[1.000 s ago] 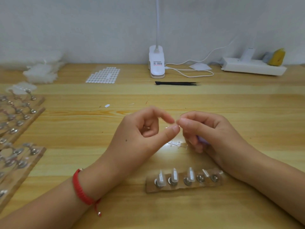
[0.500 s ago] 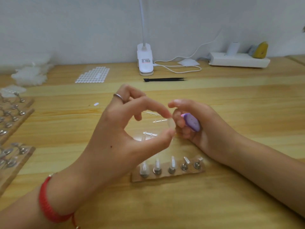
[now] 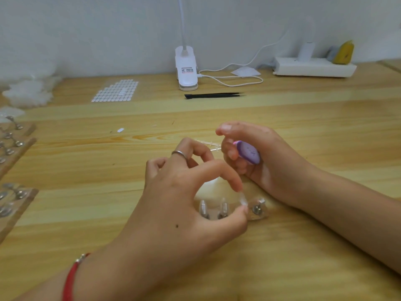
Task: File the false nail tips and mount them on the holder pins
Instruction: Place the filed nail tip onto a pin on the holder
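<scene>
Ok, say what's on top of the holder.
Two clear tips stand mounted; the left hand pinches another tip beside a pin. The hand covers the holder left of them.

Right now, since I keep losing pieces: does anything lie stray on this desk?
A white bit lies alone on the desk, nearer than the dot sheet; what it is, unclear. Nothing else stands out.

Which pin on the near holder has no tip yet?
The rightmost pin; the others seen carry tips, and the left hand pinches one beside it.
</scene>
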Tool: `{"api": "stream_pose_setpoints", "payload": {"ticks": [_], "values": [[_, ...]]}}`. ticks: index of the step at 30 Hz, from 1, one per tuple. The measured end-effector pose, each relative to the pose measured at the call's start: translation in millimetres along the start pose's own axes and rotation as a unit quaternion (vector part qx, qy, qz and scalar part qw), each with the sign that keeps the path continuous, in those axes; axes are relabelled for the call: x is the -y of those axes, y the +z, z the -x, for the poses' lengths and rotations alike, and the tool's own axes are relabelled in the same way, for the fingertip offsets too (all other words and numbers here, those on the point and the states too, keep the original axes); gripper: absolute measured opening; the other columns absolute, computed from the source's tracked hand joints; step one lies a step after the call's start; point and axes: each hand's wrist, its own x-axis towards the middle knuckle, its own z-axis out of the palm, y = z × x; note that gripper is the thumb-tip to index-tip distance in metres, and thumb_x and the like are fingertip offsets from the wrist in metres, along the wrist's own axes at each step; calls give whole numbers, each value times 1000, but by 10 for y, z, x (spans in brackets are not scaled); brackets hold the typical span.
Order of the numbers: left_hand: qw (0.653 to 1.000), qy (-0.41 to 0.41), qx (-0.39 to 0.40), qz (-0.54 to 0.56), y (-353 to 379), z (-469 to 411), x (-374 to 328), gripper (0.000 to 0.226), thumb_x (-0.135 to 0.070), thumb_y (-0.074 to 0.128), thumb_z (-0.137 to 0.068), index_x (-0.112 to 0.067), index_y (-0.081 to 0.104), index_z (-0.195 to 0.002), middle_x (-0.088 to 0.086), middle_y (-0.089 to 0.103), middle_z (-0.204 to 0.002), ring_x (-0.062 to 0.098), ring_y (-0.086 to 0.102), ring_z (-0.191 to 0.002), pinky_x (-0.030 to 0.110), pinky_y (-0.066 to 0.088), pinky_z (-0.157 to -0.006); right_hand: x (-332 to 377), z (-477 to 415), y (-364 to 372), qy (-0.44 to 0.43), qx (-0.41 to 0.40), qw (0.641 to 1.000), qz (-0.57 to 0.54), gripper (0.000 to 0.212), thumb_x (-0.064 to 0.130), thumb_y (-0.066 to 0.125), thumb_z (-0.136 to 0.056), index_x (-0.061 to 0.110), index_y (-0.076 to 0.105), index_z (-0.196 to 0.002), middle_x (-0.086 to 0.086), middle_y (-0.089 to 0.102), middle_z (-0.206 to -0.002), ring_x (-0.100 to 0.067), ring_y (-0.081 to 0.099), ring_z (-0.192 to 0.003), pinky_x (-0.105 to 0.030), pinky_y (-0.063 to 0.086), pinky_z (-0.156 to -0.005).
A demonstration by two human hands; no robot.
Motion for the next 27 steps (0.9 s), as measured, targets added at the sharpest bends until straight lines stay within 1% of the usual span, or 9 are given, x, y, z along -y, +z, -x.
{"api": "stream_pose_setpoints", "payload": {"ticks": [3, 6, 9, 12, 17, 19, 23, 27], "values": [[1000, -9, 5, 8, 17, 11, -5, 33, -65, 56, -57, -51, 57, -86, -24, 39, -104, -4, 36, -100, 19, 27, -90, 8, 8, -4, 1, 0, 1000, 6, 13, 25, 63, -75, 13, 63, -79, 0, 49, -55, -10, 34, -45, -18, 33, -41], [1000, -5, 6, 3, 26, 13, 0, 33, -66, 56, -57, -50, 56, -86, -23, 40, -104, -4, 37, -100, 20, 26, -90, 7, 3, -2, 2, 0, 1000, 11, 12, 25, 63, -76, 13, 63, -79, 0, 49, -55, -10, 34, -45, -18, 34, -41], [1000, 4, 7, -6, 35, 5, 10, 32, -66, 57, -58, -48, 56, -85, -21, 42, -103, -5, 38, -101, 25, 28, -91, 5, 4, -5, 2, 1, 1000, 9, 12, 25, 63, -76, 14, 63, -79, 0, 48, -55, -10, 34, -45, -18, 33, -41], [1000, 4, 7, -6, 42, 2, 15, 32, -66, 57, -58, -49, 55, -85, -22, 42, -103, -5, 37, -101, 25, 29, -90, 2, 2, -3, 0, 2, 1000, 7, 11, 25, 63, -75, 14, 63, -79, 0, 49, -55, -10, 35, -45, -18, 33, -41], [1000, 21, 3, -14, 57, 8, 37, 32, -64, 57, -59, -46, 56, -86, -22, 43, -101, -13, 33, -103, 27, 31, -89, -5, -3, -8, -1, 2, 1000, 7, 11, 25, 63, -75, 14, 64, -78, 0, 49, -55, -10, 35, -45, -18, 33, -41], [1000, 22, 0, -13, 58, 11, 31, 32, -64, 57, -60, -45, 56, -87, -22, 43, -101, -14, 33, -102, 27, 33, -87, -10, -5, -13, -2, 1, 1000, 8, 10, 25, 63, -75, 16, 66, -77, 0, 49, -56, -11, 35, -46, -18, 34, -41], [999, 25, 2, -22, 54, 8, 9, 30, -62, 56, -62, -43, 54, -84, -22, 39, -103, -7, 39, -97, 28, 33, -85, -9, -7, -19, -2, 5, 1000, 11, 11, 25, 63, -76, 14, 64, -79, 0, 49, -56, -10, 35, -45, -18, 34, -41], [999, 26, 17, -29, 49, 16, -24, 34, -64, 54, -60, -44, 52, -88, -25, 35, -106, -5, 39, -96, 26, 34, -84, -16, -9, -27, -2, 5, 1000, 12, 12, 26, 64, -75, 16, 66, -79, 1, 50, -56, -10, 37, -45, -18, 35, -42]]}}
